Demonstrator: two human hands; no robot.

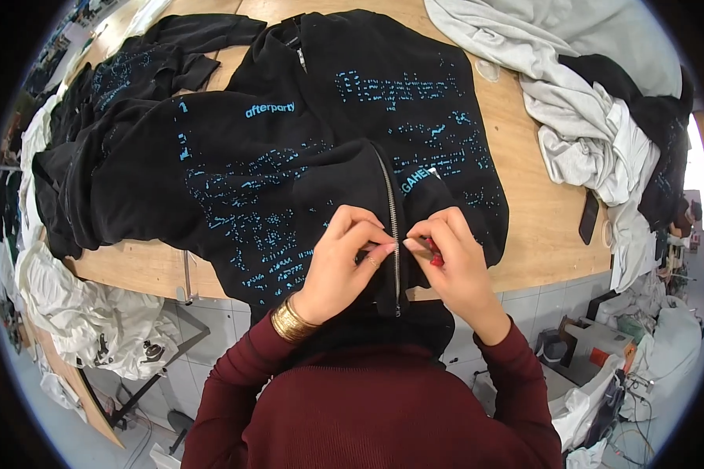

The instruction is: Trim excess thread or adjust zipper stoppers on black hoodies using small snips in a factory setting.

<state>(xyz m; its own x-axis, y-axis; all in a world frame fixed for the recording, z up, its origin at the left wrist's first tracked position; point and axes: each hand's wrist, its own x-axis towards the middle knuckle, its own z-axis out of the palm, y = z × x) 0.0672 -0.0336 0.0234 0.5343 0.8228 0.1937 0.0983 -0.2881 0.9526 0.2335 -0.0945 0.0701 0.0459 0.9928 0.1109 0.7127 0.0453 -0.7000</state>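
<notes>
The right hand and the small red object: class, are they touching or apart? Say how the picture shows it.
Touching: the head view shows the right hand curled around the small red object, with no gap between red and skin.

The person's right hand (457,248) partly hides a small red object (436,256), its kind unclear. Background clutter (78,33) at far left blurs beyond recognition, while the near edge crops a burgundy top (344,418).

The zippered garment (313,137) lies across the tabletop (536,234). Right of it sits heaped cloth (587,129), a phone-like slab (589,218) beside that.
</notes>
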